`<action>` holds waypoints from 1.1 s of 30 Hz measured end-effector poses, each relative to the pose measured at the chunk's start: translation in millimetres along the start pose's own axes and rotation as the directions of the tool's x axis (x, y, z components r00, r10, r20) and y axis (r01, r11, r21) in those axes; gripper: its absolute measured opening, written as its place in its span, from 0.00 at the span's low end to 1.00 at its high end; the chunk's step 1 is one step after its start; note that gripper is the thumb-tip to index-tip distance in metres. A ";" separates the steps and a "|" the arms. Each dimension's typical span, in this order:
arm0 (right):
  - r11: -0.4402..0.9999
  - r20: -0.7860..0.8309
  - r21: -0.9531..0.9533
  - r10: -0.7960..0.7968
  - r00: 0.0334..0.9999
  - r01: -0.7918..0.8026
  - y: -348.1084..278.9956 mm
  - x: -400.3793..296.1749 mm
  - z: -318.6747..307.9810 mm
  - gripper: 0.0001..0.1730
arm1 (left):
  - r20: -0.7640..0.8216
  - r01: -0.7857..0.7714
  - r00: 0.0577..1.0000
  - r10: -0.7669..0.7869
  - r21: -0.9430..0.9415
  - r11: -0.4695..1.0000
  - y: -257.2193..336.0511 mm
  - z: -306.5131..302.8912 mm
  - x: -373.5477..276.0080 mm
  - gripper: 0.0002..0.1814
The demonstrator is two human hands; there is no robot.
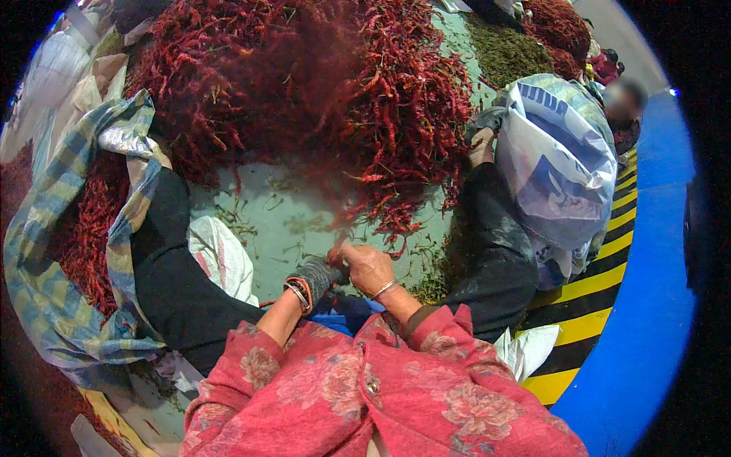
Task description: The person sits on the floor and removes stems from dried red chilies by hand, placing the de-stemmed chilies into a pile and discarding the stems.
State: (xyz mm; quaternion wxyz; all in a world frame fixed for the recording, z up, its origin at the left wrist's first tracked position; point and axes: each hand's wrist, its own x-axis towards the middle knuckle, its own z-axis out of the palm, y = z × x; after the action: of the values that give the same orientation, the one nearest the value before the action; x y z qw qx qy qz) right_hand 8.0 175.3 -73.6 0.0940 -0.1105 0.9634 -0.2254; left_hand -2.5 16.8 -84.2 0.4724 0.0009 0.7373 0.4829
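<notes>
My left hand (321, 278), in a grey knitted glove, meets my bare right hand (370, 269) in front of my lap. A dried red chilli (336, 255) is held between the two; its far end blurs into a reddish haze. The right hand's fingers are curled at the chilli, and their tips are partly hidden. Beyond the hands rises a large heap of dried red chillies (411, 97). Loose chilli stems (297, 248) are scattered over the pale green floor (268, 228), with a denser pile of stems (431, 283) beside my right thigh.
A checked cloth sack (40, 263) holding red chillies stands at left. A white printed sack (557, 171) leans by my right leg. A white woven sack (228, 257) lies inside my left leg. Yellow-black floor striping (599, 274) runs at right. Another person sits at upper right.
</notes>
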 end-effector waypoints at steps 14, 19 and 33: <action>0.966 0.221 -0.090 0.256 0.941 -0.241 9.0 23.7 52.6 0.19 | -0.380 -0.172 0.884 -0.274 -0.807 0.565 -13.6 -30.3 -1.0 0.10; 0.982 0.123 -0.060 0.186 0.975 -0.180 25.6 17.3 52.9 0.12 | -0.310 0.038 0.874 -0.373 -0.723 0.690 1.2 -30.6 -11.7 0.12; 0.944 0.213 0.304 0.064 0.975 -0.128 0.6 -9.9 31.3 0.15 | -0.344 -0.233 0.937 0.057 -0.496 0.836 -21.1 4.8 8.7 0.16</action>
State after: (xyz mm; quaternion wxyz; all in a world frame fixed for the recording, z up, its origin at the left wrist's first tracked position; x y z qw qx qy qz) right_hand 24.5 165.4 -100.1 0.2179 -0.0688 0.9048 -0.3593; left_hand 5.7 12.9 -105.7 0.2918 -0.1501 0.6389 0.6958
